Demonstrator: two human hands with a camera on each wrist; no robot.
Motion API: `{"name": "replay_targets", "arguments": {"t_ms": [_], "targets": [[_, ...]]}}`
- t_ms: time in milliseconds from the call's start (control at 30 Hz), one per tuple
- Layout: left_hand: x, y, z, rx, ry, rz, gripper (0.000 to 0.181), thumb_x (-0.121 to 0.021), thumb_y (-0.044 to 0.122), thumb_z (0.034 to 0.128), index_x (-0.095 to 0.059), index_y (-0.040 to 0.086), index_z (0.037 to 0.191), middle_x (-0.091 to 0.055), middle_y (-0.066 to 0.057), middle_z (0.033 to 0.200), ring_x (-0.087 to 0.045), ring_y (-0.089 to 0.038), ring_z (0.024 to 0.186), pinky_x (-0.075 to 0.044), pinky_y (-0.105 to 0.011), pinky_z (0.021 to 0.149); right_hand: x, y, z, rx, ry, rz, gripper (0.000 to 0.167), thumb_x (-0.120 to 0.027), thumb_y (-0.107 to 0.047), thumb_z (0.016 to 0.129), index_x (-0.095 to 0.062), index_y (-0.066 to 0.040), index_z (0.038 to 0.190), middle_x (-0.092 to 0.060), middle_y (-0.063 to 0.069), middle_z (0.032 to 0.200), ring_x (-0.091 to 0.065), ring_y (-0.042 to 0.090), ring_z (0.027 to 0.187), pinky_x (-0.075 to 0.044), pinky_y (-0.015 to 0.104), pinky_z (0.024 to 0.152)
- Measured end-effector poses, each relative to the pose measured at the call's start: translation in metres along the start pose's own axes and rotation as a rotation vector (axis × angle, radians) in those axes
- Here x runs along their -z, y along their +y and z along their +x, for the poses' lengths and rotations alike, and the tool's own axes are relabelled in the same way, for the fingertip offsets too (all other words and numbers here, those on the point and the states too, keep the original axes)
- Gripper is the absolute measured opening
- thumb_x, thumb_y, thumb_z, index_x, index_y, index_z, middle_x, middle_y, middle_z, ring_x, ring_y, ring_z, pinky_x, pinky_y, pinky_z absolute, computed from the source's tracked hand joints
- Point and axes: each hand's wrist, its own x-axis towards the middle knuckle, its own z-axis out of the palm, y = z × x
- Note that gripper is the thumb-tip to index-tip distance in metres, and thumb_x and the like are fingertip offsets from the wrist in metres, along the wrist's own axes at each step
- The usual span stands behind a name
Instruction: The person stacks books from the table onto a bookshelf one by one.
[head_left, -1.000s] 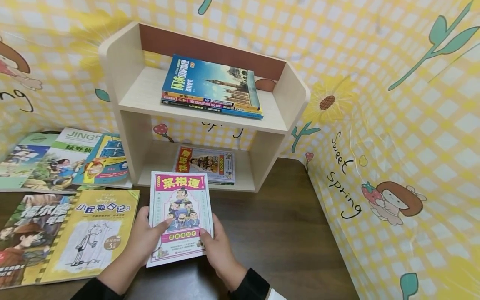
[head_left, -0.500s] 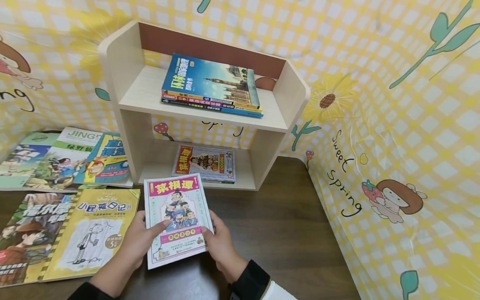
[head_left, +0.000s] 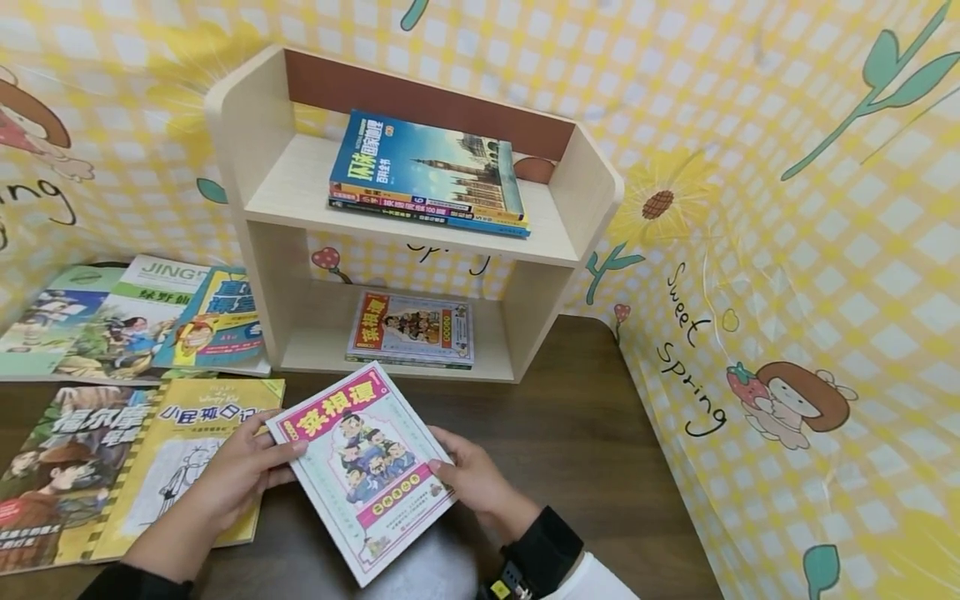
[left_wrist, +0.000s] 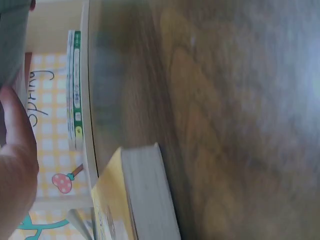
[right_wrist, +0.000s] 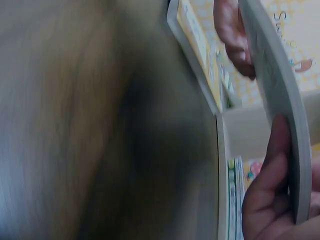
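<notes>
A white book with a pink title band and cartoon figures (head_left: 375,458) is held in the air above the table, tilted, its cover facing up. My left hand (head_left: 243,467) grips its left edge, thumb on the cover. Opposite, my right hand (head_left: 476,479) pinches the lower right edge with the thumb on top. In the right wrist view the same book (right_wrist: 280,85) shows edge-on, with the right hand (right_wrist: 270,195) around it. A similar book (head_left: 416,329) lies on the lower shelf behind, on a thin stack.
The small wooden bookshelf (head_left: 262,250) holds a stack of books (head_left: 435,171) on its upper board. Left of it lie several books, among them a yellow diary book (head_left: 150,500) and a detective book (head_left: 60,475). A checked yellow cloth (head_left: 787,250) lines the walls.
The book has turned anticlockwise and come down nearer the front edge. My left hand has moved left and up along it; the right hand has shifted slightly right.
</notes>
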Motion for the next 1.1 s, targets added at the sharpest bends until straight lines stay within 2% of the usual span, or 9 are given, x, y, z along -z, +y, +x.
{"name": "replay_targets", "arguments": {"t_ms": [133, 233, 367, 500, 600, 700, 767, 967, 1100], "targets": [[-0.004, 0.004, 0.003, 0.026, -0.056, 0.069, 0.085, -0.065, 0.013, 0.0927, -0.003, 0.0, 0.149, -0.061, -0.009, 0.114, -0.067, -0.021, 0.095, -0.057, -0.037, 0.081, 0.027, -0.008, 0.005, -0.006, -0.078, -0.076, 0.05, -0.052, -0.002, 0.097, -0.044, -0.009, 0.145, -0.069, 0.012, 0.096, -0.066, 0.015, 0.069, -0.054, 0.024, 0.062], [-0.011, 0.007, 0.003, 0.04, -0.098, 0.111, 0.088, -0.068, 0.015, 0.0907, -0.005, 0.003, 0.151, -0.051, -0.021, 0.128, -0.065, -0.023, 0.099, -0.055, -0.037, 0.084, 0.048, -0.018, 0.012, -0.016, -0.159, -0.155, 0.05, -0.051, -0.003, 0.098, -0.043, -0.011, 0.146, -0.069, 0.013, 0.099, -0.066, 0.015, 0.071, -0.054, 0.025, 0.064], [-0.02, 0.009, 0.001, 0.02, -0.143, 0.111, 0.09, -0.069, 0.011, 0.0882, -0.006, 0.006, 0.152, -0.036, -0.028, 0.14, -0.063, -0.025, 0.104, -0.055, -0.038, 0.087, 0.068, -0.03, 0.022, -0.027, -0.267, -0.207, 0.051, -0.049, -0.003, 0.098, -0.04, -0.01, 0.148, -0.068, 0.015, 0.108, -0.067, 0.016, 0.076, -0.055, 0.026, 0.068], [-0.028, 0.01, 0.001, 0.0, -0.139, 0.122, 0.091, -0.07, 0.013, 0.0876, -0.007, 0.01, 0.152, -0.033, -0.027, 0.143, -0.061, -0.025, 0.105, -0.055, -0.036, 0.087, 0.078, -0.039, 0.029, -0.016, -0.355, -0.226, 0.051, -0.048, -0.002, 0.099, -0.036, -0.006, 0.149, -0.065, 0.019, 0.116, -0.067, 0.015, 0.081, -0.055, 0.027, 0.072], [-0.033, 0.011, 0.002, -0.009, -0.112, 0.172, 0.094, -0.073, 0.016, 0.0865, -0.007, 0.012, 0.154, -0.035, -0.025, 0.143, -0.06, -0.025, 0.105, -0.055, -0.033, 0.086, 0.078, -0.042, 0.034, 0.001, -0.392, -0.237, 0.051, -0.048, -0.001, 0.099, -0.035, -0.003, 0.148, -0.064, 0.021, 0.117, -0.067, 0.015, 0.082, -0.055, 0.027, 0.073], [-0.034, 0.012, 0.001, -0.023, -0.1, 0.227, 0.1, -0.075, 0.017, 0.0835, -0.005, 0.013, 0.155, -0.036, -0.024, 0.143, -0.059, -0.025, 0.104, -0.054, -0.03, 0.085, 0.076, -0.045, 0.037, 0.007, -0.388, -0.228, 0.051, -0.049, 0.0, 0.098, -0.037, -0.003, 0.147, -0.065, 0.022, 0.116, -0.067, 0.015, 0.08, -0.055, 0.026, 0.072], [-0.032, 0.012, 0.0, -0.042, -0.116, 0.259, 0.104, -0.077, 0.016, 0.0811, -0.004, 0.012, 0.155, -0.036, -0.023, 0.143, -0.058, -0.025, 0.104, -0.054, -0.029, 0.084, 0.074, -0.046, 0.038, 0.007, -0.371, -0.217, 0.05, -0.05, 0.0, 0.098, -0.039, -0.001, 0.146, -0.065, 0.023, 0.116, -0.068, 0.014, 0.079, -0.056, 0.026, 0.071], [-0.027, 0.011, 0.001, -0.083, -0.277, 0.245, 0.114, -0.079, 0.009, 0.0782, 0.005, 0.017, 0.156, -0.024, -0.022, 0.152, -0.058, -0.028, 0.11, -0.053, -0.031, 0.088, 0.076, -0.045, 0.041, -0.008, -0.324, -0.206, 0.047, -0.051, 0.001, 0.097, -0.043, 0.001, 0.143, -0.066, 0.024, 0.113, -0.068, 0.014, 0.077, -0.056, 0.025, 0.069], [-0.026, 0.009, 0.002, -0.11, -0.314, 0.276, 0.123, -0.081, 0.008, 0.0761, 0.013, 0.015, 0.154, -0.011, -0.025, 0.156, -0.056, -0.028, 0.114, -0.051, -0.025, 0.089, 0.078, -0.045, 0.042, -0.008, -0.32, -0.199, 0.046, -0.051, 0.002, 0.097, -0.044, 0.001, 0.142, -0.066, 0.024, 0.113, -0.068, 0.014, 0.076, -0.056, 0.025, 0.068]]}}
